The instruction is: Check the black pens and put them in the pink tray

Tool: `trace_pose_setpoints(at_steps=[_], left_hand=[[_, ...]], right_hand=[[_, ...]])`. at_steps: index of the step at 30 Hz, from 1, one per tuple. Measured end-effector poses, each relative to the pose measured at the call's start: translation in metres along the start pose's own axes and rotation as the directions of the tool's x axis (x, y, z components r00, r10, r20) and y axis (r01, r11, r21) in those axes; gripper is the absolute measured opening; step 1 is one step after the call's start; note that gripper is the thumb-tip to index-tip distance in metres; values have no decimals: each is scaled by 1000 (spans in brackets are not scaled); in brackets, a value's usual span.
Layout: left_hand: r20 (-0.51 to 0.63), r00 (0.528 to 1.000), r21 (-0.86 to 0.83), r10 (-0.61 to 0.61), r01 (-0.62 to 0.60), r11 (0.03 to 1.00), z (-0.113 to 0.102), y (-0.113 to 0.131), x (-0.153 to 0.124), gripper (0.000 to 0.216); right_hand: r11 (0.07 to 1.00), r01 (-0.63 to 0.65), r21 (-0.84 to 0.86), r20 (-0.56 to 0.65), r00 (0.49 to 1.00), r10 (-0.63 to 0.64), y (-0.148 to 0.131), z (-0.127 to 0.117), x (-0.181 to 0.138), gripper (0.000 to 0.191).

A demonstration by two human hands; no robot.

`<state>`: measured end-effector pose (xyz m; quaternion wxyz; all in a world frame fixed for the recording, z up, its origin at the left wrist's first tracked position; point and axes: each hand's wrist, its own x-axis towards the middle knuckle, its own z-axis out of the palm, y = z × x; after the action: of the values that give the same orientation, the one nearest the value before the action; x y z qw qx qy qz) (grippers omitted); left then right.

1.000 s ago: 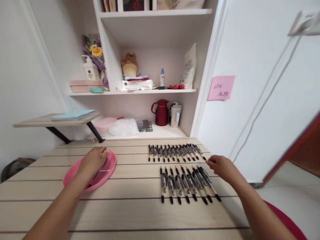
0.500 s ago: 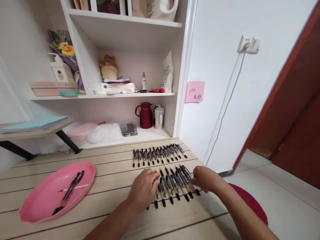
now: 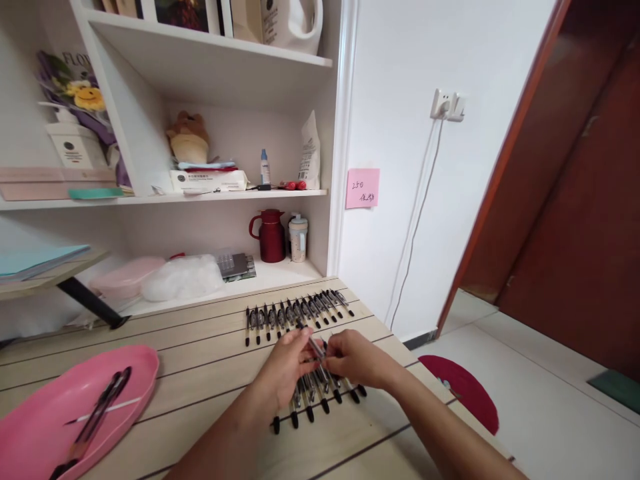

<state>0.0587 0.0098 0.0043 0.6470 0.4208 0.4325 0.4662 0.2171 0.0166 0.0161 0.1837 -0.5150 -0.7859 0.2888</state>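
Observation:
Two rows of black pens lie on the slatted wooden table point(image 3: 210, 373): a far row point(image 3: 295, 313) and a near row point(image 3: 320, 397). Both hands meet over the near row. My left hand point(image 3: 287, 367) and my right hand point(image 3: 355, 360) each pinch one end of a single pen point(image 3: 317, 348), lifted just above the others. A pink oval tray point(image 3: 70, 407) at the left holds pen parts: a dark barrel and a thin white refill.
White shelving behind the table carries a red jug point(image 3: 271, 235), a cup, a plush toy, bottles and boxes. A pink note point(image 3: 363, 188) is stuck on the wall. A wall socket with a cable, a brown door and a red stool point(image 3: 463, 393) are at the right.
My left hand left the pink tray and came across to the near pen row. Both hands closed on one pen and raised it. The view swung to the right.

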Motion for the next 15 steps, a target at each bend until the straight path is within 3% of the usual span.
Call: trace_pose_setpoints(at_steps=[2, 3, 6, 8, 11, 15], left_hand=[[-12, 1000, -138, -11, 9, 990, -3, 0, 4, 19], [-20, 1000, -179, -17, 14, 984, -7, 1, 4, 17], [-32, 999, -227, -33, 25, 974, -27, 2, 0, 15], [-56, 998, -218, -33, 20, 976, -45, 3, -5, 16], [-104, 994, -182, -24, 4, 983, -68, 1, -12, 19], [-78, 997, -131, 4, -14, 991, -84, -4, -18, 26]], right_hand=[[996, 3, 91, 53, 999, -8, -1, -2, 4, 20], [997, -19, 81, 21, 1000, 17, 3, -6, 5, 21], [975, -195, -104, -253, 953, 164, 27, -16, 9, 15], [915, -341, -214, -335, 906, 260, 46, -17, 10, 14], [865, -402, -301, -305, 900, 312, 65, -6, 10, 19], [850, -385, -359, -291, 912, 289, 75, 9, 10, 19]])
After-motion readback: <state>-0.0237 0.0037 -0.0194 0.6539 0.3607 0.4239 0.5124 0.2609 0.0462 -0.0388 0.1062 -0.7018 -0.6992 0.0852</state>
